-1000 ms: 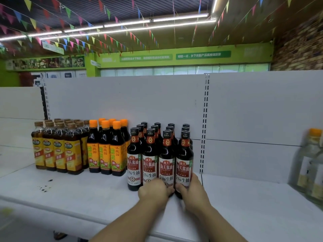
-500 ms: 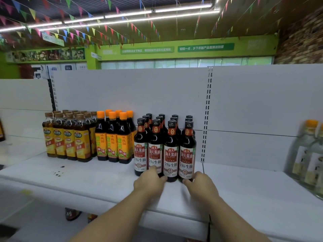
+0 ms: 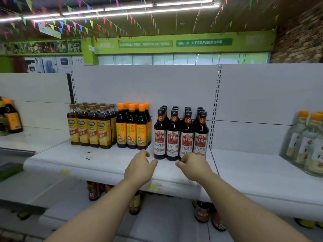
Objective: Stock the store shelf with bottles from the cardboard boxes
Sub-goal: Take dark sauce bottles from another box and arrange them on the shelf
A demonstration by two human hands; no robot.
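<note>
Now both my hands are stretched forward over the front edge of the shelf. My left hand (image 3: pixel 139 165) has the fingers loosely bent and holds nothing; it hovers just left of the dark soy sauce bottles (image 3: pixel 173 142) and is apart from them. My right hand (image 3: pixel 194 166) is also half curled and holds nothing. Its fingertips hide the foot of the two right front bottles, and I cannot tell if they touch.

These bottles stand upright in four neat rows, directly behind my hands. Just beside them on the left stand the orange-capped bottles (image 3: pixel 132 130), then the yellow-label bottles (image 3: pixel 90 130). Well apart, at the far right, stand clear bottles (image 3: pixel 305 145).

The white shelf (image 3: pixel 104 163) has some small dark spots (image 3: pixel 86 155), and a white back panel (image 3: pixel 148 88) rises behind it. More bottles (image 3: pixel 134 205) stand on the level under it. Above are coloured pennants (image 3: pixel 78 27), light tubes (image 3: pixel 129 8), a green wall band (image 3: pixel 174 43) and a brick wall (image 3: pixel 300 32).
</note>
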